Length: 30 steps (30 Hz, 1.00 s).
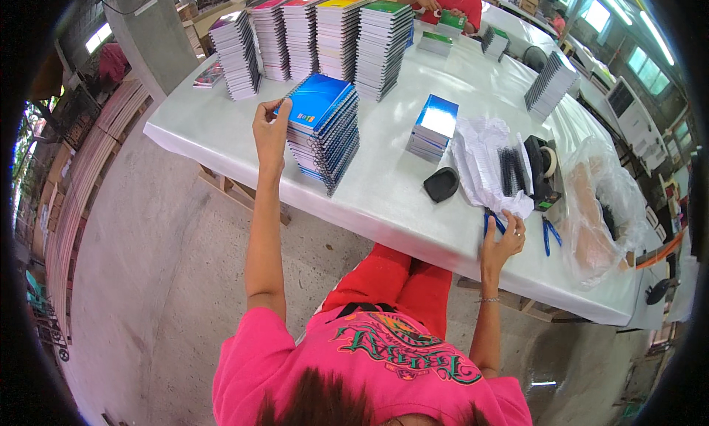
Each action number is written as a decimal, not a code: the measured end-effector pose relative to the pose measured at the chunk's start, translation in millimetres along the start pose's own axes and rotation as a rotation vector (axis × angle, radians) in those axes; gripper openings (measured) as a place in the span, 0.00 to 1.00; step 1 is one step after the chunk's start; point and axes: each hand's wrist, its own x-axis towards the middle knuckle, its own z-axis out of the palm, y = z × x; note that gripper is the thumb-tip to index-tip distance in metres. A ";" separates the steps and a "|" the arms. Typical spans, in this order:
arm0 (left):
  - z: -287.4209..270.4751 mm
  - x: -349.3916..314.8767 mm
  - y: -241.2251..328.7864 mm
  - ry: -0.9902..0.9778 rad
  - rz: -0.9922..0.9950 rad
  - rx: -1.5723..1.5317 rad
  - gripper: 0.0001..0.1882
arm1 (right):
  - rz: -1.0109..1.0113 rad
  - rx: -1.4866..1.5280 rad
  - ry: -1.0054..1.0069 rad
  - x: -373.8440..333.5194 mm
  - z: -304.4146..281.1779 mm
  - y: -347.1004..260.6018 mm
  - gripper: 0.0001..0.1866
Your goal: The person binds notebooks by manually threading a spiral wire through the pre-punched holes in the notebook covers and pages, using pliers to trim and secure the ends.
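A tall stack of blue spiral notebooks stands near the table's front edge. My left hand is closed at its left side, thumb and fingers pinching the wire-bound edge of the top blue notebook. At the front edge to the right, my right hand is closed around blue-handled pliers, partly hidden by its fingers. The fingertips lie close to a crumpled white paper sheet that carries black wire coils. A second blue-handled tool lies just right of this hand.
Tall stacks of spiral notebooks line the back left. A shorter pile of blue books, a black rounded object, a tape dispenser and a clear plastic bag occupy the right. A person in red works across the table.
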 end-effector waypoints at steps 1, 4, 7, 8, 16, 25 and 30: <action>1.3 -1.2 -0.6 -0.007 -0.003 -0.005 0.17 | -0.002 0.024 0.003 1.8 1.0 -2.1 0.17; 0.8 -3.0 -2.8 -0.019 -0.009 -0.005 0.17 | -0.036 0.095 0.028 11.2 4.9 -22.2 0.14; -1.8 -3.3 -3.8 -0.022 -0.008 0.007 0.16 | -0.069 0.135 0.040 24.9 10.0 -50.7 0.12; -2.5 -3.6 -3.7 -0.025 -0.004 0.006 0.16 | -0.073 0.161 0.031 30.4 14.5 -57.4 0.12; -2.8 -8.5 6.0 -0.052 -0.013 0.044 0.17 | -0.066 0.391 -0.068 84.1 79.0 -95.2 0.09; -6.2 -10.0 11.4 0.009 0.075 0.197 0.17 | 0.301 0.515 -0.343 122.5 155.8 -121.5 0.32; 11.0 -31.9 52.2 0.245 0.395 0.342 0.13 | 0.419 0.821 -0.477 135.9 176.9 -91.0 0.27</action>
